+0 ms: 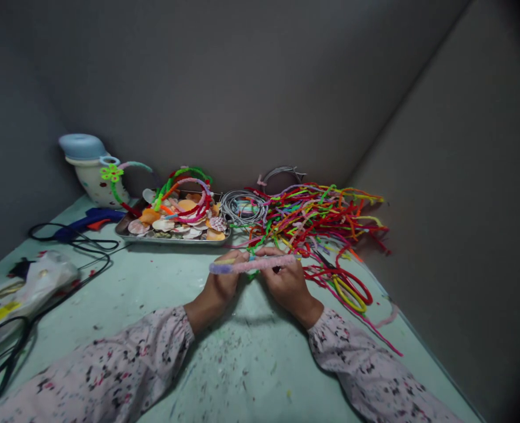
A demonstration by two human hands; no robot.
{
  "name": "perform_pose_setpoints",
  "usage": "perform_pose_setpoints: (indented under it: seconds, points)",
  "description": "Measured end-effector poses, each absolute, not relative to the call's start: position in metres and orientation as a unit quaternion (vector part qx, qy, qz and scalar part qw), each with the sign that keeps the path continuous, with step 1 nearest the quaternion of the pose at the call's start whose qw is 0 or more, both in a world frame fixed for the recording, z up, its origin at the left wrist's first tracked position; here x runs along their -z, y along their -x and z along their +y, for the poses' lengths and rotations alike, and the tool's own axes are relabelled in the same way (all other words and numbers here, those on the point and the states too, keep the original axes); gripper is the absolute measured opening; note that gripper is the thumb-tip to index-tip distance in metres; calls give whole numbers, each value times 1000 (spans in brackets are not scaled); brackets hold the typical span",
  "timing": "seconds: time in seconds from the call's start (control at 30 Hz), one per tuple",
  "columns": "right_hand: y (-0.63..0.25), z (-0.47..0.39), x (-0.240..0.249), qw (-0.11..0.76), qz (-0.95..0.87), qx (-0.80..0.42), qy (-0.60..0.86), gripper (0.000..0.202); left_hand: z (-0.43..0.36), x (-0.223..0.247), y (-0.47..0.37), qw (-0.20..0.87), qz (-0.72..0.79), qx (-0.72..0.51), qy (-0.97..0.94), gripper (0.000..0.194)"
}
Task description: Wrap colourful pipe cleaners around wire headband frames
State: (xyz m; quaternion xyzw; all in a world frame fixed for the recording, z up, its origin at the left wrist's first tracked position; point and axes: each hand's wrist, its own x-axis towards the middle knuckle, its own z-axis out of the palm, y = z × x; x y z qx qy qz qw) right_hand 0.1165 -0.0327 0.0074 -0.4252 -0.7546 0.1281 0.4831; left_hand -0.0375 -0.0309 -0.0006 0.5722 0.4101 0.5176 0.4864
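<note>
Both hands meet over the middle of the pale green surface (154, 305). The left hand (222, 282) and the right hand (288, 285) are each curled closed around a fuzzy pink-and-purple stick (251, 265) that lies level between them, the purple end poking out past the left fingers. It looks like a hoop or wire wrapped in craft stems, though the core is hidden.

The grip looks firm but sits on a soft, slippery wrap. My guess is that the wrap could loosen or slide along the core if either hand eases off, since the purple end seems to hang free.

Just behind the right hand lies a big tangle of coloured craft stems (316, 217), with a few red and yellow loops (350, 291) close by the right wrist. A sleeve could easily snag one of these and drag the whole tangle forward.

A metal tray (171, 238) of shells and finished hoops stands beyond the left hand, near but apart. A blue glue gun (87, 222) lies further left, its black cord (66, 276) trailing across the surface. The cord is the other risk: a left elbow catching it could tug the gun, which may be hot; I cannot tell.
</note>
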Motion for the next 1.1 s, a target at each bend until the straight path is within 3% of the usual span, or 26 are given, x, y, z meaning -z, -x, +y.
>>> perform_pose_setpoints:
  seconds: [0.33, 0.5, 0.67, 1.1]
  points:
    - [-117, -34, -9, 456, -763, -111, 444, 19, -34, -9, 41, 449, 411, -506, -611, 29]
    - [-119, -35, -18, 462, -763, -135, 432, 12, -32, -2, 37, 481, 422, -524, -562, 34]
    - [-120, -36, -22, 461, -756, -114, 450, 10, -30, 5, 39, 479, 412, -517, -577, 27]
    - [-118, -33, -21, 438, -738, -160, 488, 27, -35, 3, 39, 497, 458, -484, -556, 32]
